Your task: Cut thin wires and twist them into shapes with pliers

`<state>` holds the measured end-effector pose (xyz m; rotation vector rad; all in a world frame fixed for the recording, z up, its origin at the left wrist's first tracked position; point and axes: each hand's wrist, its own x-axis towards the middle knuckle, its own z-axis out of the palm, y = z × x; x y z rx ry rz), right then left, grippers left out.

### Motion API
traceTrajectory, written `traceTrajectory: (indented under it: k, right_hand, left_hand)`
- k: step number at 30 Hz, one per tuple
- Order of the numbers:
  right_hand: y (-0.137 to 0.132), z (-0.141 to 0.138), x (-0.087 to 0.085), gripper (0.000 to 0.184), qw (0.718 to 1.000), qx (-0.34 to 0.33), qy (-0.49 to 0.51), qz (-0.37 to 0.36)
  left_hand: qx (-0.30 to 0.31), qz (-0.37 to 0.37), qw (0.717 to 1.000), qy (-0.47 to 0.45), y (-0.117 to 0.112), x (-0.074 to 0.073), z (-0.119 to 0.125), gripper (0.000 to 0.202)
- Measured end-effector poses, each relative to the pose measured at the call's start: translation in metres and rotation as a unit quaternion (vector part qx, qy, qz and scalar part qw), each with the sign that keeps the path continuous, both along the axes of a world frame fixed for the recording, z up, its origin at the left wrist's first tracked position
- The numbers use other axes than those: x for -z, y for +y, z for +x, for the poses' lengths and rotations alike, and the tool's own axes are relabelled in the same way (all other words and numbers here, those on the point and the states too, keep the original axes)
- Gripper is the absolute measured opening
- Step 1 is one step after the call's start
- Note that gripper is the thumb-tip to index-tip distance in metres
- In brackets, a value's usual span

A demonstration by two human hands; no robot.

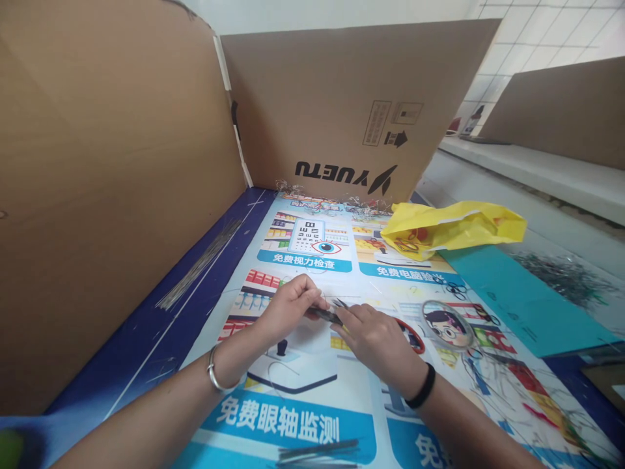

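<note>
My left hand (291,305) and my right hand (378,339) meet over a printed poster (312,404) that covers the table. Both are closed in a pinch on a small dark tool (326,315) with thin metal wire at its tip; I cannot make out exactly what it is. A silver bangle is on my left wrist, a black band on my right. A roll of clear tape (448,324) lies just right of my right hand.
Cardboard walls (97,182) stand at the left and back. A bundle of thin wires (200,264) lies along the left wall. A yellow plastic bag (454,225) sits at the back right, a teal sheet (517,299) and a wire heap (566,273) beyond it. Wire scraps litter the right side.
</note>
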<state>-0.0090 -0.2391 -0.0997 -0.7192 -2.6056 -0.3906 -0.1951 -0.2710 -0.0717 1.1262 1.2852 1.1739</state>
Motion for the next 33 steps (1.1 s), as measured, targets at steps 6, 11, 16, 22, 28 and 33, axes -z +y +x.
traceTrajectory:
  k: [6, 11, 16, 22, 28, 33]
  right_hand:
    - [0.002, -0.002, 0.002, 0.021, 0.999, 0.003, 0.014, -0.031]
    - [0.004, -0.002, -0.001, 0.025, 0.997, -0.009, 0.048, -0.055]
    - [0.007, 0.000, 0.000, 0.026, 0.995, -0.012, 0.079, -0.054]
    - [0.009, 0.001, 0.005, 0.025, 0.993, -0.013, 0.085, -0.075]
    - [0.009, 0.000, 0.004, 0.024, 0.993, -0.012, 0.079, -0.087]
    - [0.009, 0.001, 0.005, 0.024, 0.993, -0.014, 0.078, -0.092]
  left_hand:
    - [0.015, 0.006, 1.000, 0.017, 0.001, 0.003, -0.002, 0.019]
    - [-0.020, -0.004, 1.000, 0.019, 0.010, -0.002, -0.019, 0.021]
    - [-0.027, 0.014, 0.984, 0.176, 0.019, -0.015, -0.062, 0.021]
    - [0.020, -0.020, 0.973, 0.230, 0.024, -0.011, -0.102, 0.017]
    - [0.058, -0.032, 0.947, 0.313, 0.028, 0.005, -0.103, 0.011]
    - [0.067, -0.027, 0.922, 0.381, 0.030, 0.008, -0.102, 0.007]
